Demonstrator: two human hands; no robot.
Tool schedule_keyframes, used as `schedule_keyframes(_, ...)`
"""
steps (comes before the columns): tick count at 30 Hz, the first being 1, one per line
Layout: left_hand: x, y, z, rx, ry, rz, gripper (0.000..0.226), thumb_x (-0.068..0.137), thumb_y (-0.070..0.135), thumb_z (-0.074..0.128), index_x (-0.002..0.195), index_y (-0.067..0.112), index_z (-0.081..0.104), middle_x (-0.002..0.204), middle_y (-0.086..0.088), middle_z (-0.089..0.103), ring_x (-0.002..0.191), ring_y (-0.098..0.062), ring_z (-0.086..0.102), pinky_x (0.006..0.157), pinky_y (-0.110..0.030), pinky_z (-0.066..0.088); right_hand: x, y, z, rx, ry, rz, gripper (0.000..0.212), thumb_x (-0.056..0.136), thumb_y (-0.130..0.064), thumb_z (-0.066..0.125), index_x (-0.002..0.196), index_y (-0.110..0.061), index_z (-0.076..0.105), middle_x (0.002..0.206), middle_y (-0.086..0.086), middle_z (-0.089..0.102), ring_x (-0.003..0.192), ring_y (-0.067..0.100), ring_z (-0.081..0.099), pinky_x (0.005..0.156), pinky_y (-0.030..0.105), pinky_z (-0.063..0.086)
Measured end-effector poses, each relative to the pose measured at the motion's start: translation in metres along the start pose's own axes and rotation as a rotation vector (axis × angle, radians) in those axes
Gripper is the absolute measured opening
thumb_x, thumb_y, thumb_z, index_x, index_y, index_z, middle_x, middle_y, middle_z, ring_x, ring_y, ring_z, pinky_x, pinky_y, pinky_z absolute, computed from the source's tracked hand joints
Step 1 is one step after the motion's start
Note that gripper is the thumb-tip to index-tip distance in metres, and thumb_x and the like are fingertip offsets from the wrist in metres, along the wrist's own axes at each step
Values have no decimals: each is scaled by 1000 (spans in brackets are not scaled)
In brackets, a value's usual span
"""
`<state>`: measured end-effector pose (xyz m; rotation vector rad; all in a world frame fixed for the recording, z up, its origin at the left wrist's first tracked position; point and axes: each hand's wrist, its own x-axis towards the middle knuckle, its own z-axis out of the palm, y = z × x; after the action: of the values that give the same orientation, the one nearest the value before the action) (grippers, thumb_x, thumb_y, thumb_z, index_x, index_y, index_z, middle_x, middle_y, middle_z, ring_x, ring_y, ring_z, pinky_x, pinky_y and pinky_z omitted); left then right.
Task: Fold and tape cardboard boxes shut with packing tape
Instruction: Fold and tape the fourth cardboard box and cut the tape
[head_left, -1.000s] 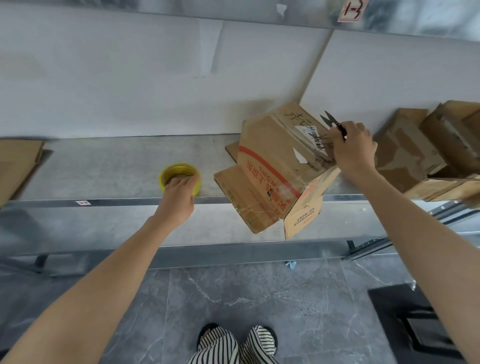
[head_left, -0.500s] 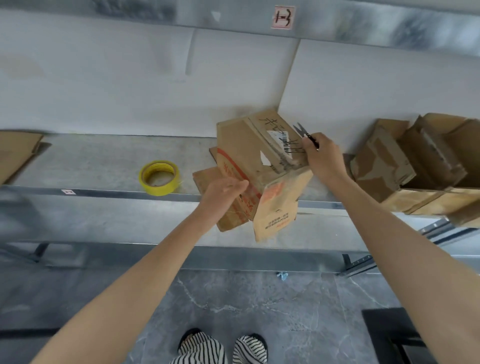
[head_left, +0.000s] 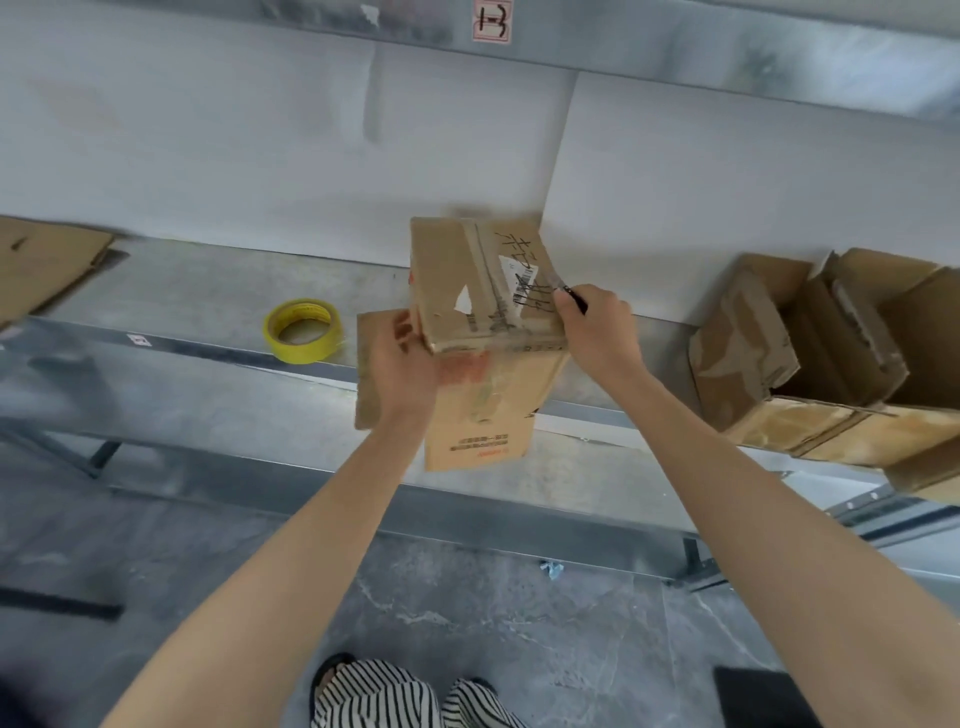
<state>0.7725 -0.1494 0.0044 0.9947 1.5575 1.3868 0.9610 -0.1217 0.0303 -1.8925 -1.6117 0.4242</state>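
Observation:
A brown cardboard box (head_left: 478, 291) with a taped seam, black scribbles and a torn white label stands on the edge of the metal shelf (head_left: 197, 291). Its front flap hangs down over the shelf edge. My left hand (head_left: 405, 364) grips the box's left side near a loose flap. My right hand (head_left: 597, 332) holds the box's right top corner while gripping small black-handled scissors (head_left: 569, 291), whose blades lie over the box top. A yellow roll of packing tape (head_left: 301, 330) lies flat on the shelf, left of the box.
Several open cardboard boxes (head_left: 831, 358) crowd the shelf at the right. A flattened piece of cardboard (head_left: 41, 265) lies at the far left. White wall panels back the shelf. Below are a grey stone floor and my striped trouser legs (head_left: 384, 696).
My left hand left the tape roll and moved right onto the box's left side. The box has turned to face me squarely, and my right hand stayed on its corner with the scissors.

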Motion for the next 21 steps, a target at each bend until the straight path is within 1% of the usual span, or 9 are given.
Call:
schedule_keyframes(2,7,6,-1,-37,14,-46,36,89,33,39,118,20,56,117,-3,62,114,-27,56,98,-41,47,2,2,0,123,-57,31,38,99,-30,44,82,-2,62,69,6,56,61,21,50,53,29,36)
schedule_keyframes(4,7,14,1,-12,-43,-69,57,83,54,37,125,19,52,129,-10,56,121,-30,51,104,-51,41,4,8,2,217,-78,74,40,99,-30,44,76,-1,58,67,9,54,61,22,50,56,29,38)
schedule_keyframes(6,3,22,6,-8,-99,-61,43,84,52,45,115,23,56,112,-5,62,109,-28,58,99,-53,44,6,15,5,300,-59,111,40,99,-31,42,70,-6,53,66,10,53,61,21,47,57,32,39)
schedule_keyframes(8,0,23,9,36,-123,-16,15,93,32,49,107,34,51,90,11,55,88,-15,60,89,-44,51,10,24,9,408,-17,183,36,99,-31,42,77,-8,58,72,11,62,63,20,53,60,37,46)
schedule_keyframes(11,6,14,7,76,-152,-15,26,96,27,44,120,37,44,92,12,59,88,-15,63,85,-42,53,12,48,17,421,6,264,32,100,-30,43,87,-8,63,79,9,67,66,19,60,64,37,51)
schedule_keyframes(13,15,8,3,128,-177,-3,33,93,36,42,126,37,44,101,6,64,95,-19,64,88,-46,52,13,73,26,263,-10,270,36,99,-31,43,86,-3,63,80,13,67,72,28,61,65,40,49)
schedule_keyframes(16,29,4,-3,174,-204,19,41,91,40,42,132,35,43,111,0,64,101,-19,63,93,-44,49,12,105,38,-25,-88,275,38,100,-34,40,88,-4,61,86,15,64,80,33,58,63,34,39)
schedule_keyframes(19,42,1,-9,203,-208,29,39,96,32,42,135,27,43,116,-4,60,96,-12,60,83,-26,49,14,117,47,-200,-112,220,38,100,-35,38,104,-6,63,102,16,60,91,31,55,75,35,43)
schedule_keyframes(21,45,1,-10,249,-211,38,38,99,28,39,137,25,41,107,5,59,87,-1,58,70,-13,44,14,117,51,-305,-122,166,38,100,-36,39,115,-10,62,114,14,54,105,30,50,88,39,42)
